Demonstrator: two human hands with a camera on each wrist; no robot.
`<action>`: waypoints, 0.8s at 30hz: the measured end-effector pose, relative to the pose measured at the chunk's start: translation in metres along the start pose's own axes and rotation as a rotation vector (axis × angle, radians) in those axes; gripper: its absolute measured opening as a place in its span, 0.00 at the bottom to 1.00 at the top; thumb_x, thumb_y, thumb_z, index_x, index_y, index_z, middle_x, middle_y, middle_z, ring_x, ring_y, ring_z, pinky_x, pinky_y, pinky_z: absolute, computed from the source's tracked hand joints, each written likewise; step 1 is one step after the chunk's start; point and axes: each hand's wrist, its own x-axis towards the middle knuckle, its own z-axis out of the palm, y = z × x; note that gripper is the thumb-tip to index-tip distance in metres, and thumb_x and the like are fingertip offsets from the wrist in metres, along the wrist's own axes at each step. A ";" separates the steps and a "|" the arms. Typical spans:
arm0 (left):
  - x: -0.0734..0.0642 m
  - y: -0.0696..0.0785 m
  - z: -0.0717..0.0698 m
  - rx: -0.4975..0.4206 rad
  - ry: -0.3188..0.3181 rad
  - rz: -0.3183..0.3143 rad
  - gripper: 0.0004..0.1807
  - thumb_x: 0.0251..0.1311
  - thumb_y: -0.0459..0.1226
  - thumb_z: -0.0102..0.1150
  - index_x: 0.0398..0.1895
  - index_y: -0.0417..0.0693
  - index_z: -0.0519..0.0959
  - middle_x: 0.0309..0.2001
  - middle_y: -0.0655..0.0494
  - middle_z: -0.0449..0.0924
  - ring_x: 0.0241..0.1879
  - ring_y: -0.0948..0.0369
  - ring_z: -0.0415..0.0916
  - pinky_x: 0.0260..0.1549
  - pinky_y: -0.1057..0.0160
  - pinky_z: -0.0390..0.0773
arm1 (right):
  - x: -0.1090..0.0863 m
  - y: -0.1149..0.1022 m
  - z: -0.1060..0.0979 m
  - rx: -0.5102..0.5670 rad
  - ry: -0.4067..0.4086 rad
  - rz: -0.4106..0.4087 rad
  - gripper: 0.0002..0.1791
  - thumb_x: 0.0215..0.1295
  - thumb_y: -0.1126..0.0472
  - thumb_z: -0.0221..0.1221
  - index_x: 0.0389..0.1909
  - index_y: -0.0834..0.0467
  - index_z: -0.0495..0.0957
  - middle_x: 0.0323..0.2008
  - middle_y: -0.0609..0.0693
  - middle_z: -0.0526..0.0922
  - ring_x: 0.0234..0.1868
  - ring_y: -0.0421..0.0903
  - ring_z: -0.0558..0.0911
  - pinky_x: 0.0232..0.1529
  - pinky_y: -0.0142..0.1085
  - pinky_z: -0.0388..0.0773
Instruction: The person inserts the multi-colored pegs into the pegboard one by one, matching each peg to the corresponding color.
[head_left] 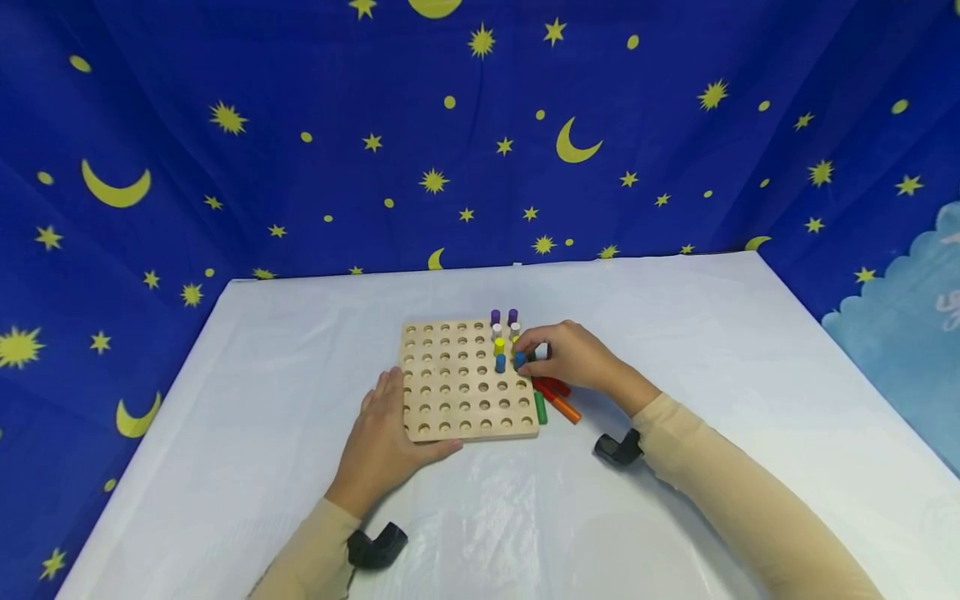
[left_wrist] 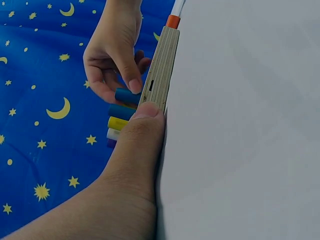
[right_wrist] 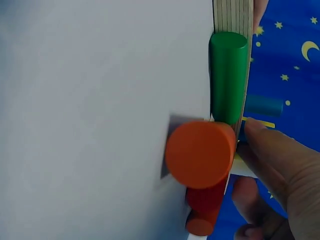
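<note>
1 pegboard (head_left: 473,380), 2 hands (head_left: 378,446), 2 wrist mounts (head_left: 377,547); 2 purple pegs (head_left: 496,317), 2 white pegs (head_left: 497,332), 2 yellow pegs (head_left: 499,346), 2 blue pegs (head_left: 500,363); loose pegs (head_left: 566,408) overlap, count unclear

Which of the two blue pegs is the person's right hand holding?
The rightmost blue peg in the head view: the right hand pinches it, while the other blue peg stands untouched to its left.

In the head view, the right hand (head_left: 577,358) partly hides a yellow peg (head_left: 515,341), the left hand (head_left: 384,450) covers part of the pegboard (head_left: 454,398), and the bottom picture edge cuts off the left sleeve (head_left: 315,546) and the right sleeve (head_left: 742,492).
</note>
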 end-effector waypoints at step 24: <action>0.001 0.000 0.002 0.009 -0.006 -0.008 0.79 0.33 0.80 0.61 0.79 0.36 0.44 0.79 0.38 0.45 0.79 0.44 0.43 0.78 0.46 0.47 | -0.021 0.043 -0.032 -0.148 -0.045 0.146 0.21 0.59 0.53 0.71 0.54 0.48 0.82 0.49 0.45 0.85 0.40 0.43 0.78 0.44 0.40 0.79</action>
